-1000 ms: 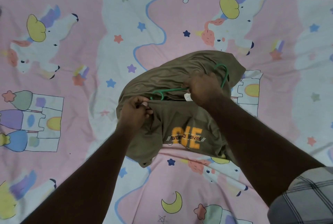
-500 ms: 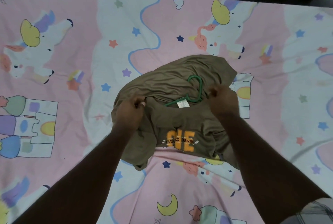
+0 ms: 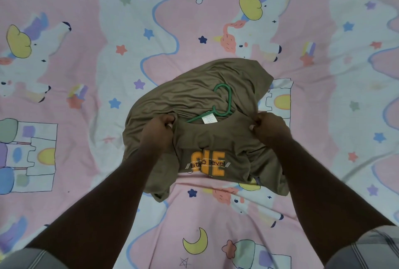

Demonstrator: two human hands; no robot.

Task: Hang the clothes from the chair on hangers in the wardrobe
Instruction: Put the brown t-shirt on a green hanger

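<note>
Right now I see my left hand and right hand, fingers clamped on the olive T-shirt at either side of its neckline, with the green hanger poking out, all lying on the bed sheet.

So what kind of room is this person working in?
Most likely a bedroom, though only a bed shows: a pink and white cartoon unicorn bedsheet fills the view. On it lies an olive-brown printed T-shirt with a green plastic hanger in its neck, gripped by the left hand and right hand.
</note>
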